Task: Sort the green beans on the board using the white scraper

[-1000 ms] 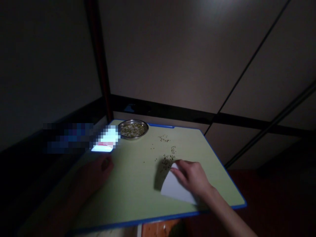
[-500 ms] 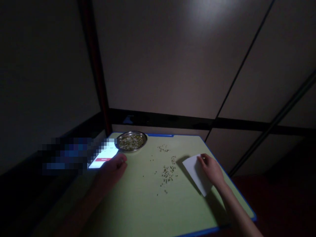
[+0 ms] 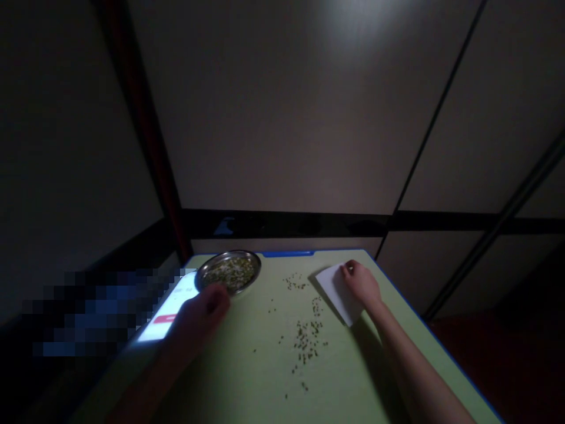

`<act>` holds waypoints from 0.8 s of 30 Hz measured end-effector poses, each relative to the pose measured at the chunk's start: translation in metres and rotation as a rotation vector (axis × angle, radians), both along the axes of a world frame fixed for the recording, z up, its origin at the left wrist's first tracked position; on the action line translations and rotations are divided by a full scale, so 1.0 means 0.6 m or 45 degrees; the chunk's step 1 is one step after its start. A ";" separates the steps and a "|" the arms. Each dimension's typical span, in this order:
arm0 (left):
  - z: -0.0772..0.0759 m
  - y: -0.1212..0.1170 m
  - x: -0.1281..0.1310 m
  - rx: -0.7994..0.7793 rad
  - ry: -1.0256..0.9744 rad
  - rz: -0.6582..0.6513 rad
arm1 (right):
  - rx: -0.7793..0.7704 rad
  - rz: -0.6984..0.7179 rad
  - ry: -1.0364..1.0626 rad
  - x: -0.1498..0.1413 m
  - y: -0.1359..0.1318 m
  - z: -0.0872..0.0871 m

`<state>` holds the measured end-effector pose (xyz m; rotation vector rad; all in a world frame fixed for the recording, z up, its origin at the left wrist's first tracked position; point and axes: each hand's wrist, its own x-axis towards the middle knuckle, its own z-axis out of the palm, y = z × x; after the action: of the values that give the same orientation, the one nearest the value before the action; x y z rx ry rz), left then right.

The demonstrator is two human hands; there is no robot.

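Observation:
My right hand [image 3: 362, 284] pinches a sheet of white paper [image 3: 342, 297] by its far edge and holds it tilted at the right side of the table. Left of the paper and nearer to me, small dark seeds or beans [image 3: 308, 341] lie scattered in loose patches. My left hand [image 3: 206, 309] is closed with curled fingers at the near rim of a round metal plate [image 3: 257, 266]. Whether anything is inside those fingers is hidden. Mixed green and whitish bits [image 3: 232, 272] cover the plate's bottom.
A lit phone or tablet screen [image 3: 152, 330] lies at the table's left edge, partly behind my left arm. The green tabletop [image 3: 247, 388] has a blue rim [image 3: 286, 254]. Behind it stands a panelled wall or cabinet [image 3: 282, 129]. The room is dim.
My right hand has moved the paper farther away and slightly left, past the main patch of seeds. My left hand has come closer to the plate. The view has shifted a little.

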<state>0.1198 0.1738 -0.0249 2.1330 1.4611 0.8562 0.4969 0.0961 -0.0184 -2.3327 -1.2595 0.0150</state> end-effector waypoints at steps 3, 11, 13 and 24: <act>-0.007 -0.002 -0.014 0.010 -0.020 0.051 | 0.120 0.043 0.120 0.002 0.011 -0.006; -0.015 0.000 -0.040 -0.003 -0.043 0.087 | 0.568 0.144 0.583 0.023 -0.013 -0.032; -0.019 0.002 -0.045 -0.018 -0.057 0.100 | 0.604 0.123 0.558 0.014 -0.020 -0.025; -0.011 -0.008 -0.034 -0.034 -0.108 0.094 | 0.143 0.439 0.230 -0.108 -0.048 -0.007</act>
<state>0.0996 0.1692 -0.0317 2.0096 1.5072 0.9366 0.4320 0.0672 -0.0226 -1.9478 -1.5096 0.2567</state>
